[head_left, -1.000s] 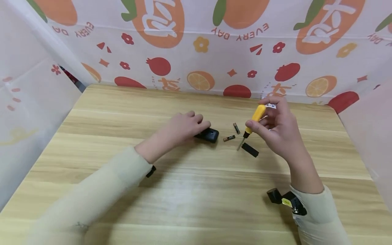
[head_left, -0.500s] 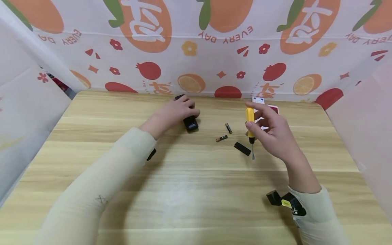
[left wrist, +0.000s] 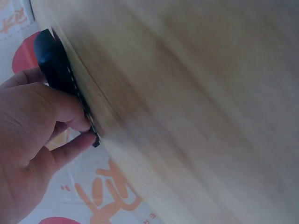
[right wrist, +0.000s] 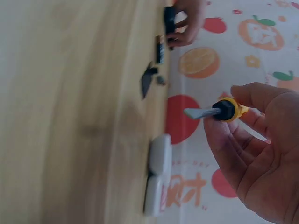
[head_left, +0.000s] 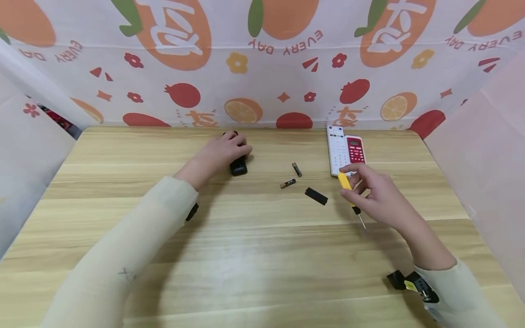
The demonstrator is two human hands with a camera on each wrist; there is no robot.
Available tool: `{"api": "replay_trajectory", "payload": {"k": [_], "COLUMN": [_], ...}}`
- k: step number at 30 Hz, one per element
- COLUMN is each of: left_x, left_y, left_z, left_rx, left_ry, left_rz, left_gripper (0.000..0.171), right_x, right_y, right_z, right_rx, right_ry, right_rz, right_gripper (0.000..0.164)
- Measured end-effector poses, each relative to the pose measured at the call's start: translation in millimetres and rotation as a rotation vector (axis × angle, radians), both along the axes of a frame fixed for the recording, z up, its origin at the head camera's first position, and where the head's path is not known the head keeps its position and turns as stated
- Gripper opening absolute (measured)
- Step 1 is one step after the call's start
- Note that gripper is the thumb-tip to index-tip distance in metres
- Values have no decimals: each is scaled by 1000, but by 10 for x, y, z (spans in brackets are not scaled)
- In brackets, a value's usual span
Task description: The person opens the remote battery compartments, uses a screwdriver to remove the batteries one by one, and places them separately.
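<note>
At the back left of the table, my left hand (head_left: 223, 150) grips a black remote control (head_left: 239, 166) from above. In the left wrist view the thumb and fingers (left wrist: 70, 109) lie along both sides of this remote, which is on or just at the tabletop. Over the right side, my right hand (head_left: 375, 193) holds a flat-blade screwdriver (head_left: 345, 182) by its yellow handle, blade pointing down and toward the right. Two small batteries (head_left: 297, 169) lie between the hands. Nearer me is a black battery cover (head_left: 316, 196).
A white remote control (head_left: 338, 152) and a smaller red-and-white remote (head_left: 355, 149) lie side by side at the back right, just beyond my right hand. A fruit-printed curtain (head_left: 262, 64) hangs along the back edge of the wooden table (head_left: 246, 264).
My left hand has carried the black remote leftward and back, away from the batteries. My right hand has moved right and nearer me with the screwdriver, uncovering the two light remotes.
</note>
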State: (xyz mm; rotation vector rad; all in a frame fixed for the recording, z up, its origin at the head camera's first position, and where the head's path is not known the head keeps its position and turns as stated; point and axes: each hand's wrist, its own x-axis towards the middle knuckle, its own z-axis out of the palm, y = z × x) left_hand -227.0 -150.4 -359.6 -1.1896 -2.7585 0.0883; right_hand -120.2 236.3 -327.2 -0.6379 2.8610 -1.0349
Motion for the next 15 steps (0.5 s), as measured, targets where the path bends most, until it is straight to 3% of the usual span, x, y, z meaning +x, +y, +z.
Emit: {"api": "replay_trajectory", "payload": {"k": [3, 7, 10, 15], "left_x": [15, 47, 101, 241], "left_y": [40, 256, 564, 1265], "left_z": [43, 167, 247, 320], "left_rx": [3, -41, -13, 16], "left_ry": [-44, -91, -114, -185], "left_rz": [30, 123, 145, 77], "left_gripper": [26, 18, 12, 22], "right_x": [-1, -12, -36, -85], "right_y": [86, 206, 279, 369], "right_z": [-49, -105, -137, -204], "right_rx": [86, 174, 229, 300], "right_ry": [-27, -50, -69, -131], "right_rz": [-13, -6, 19, 22], "right_gripper": [42, 43, 44, 43]}}
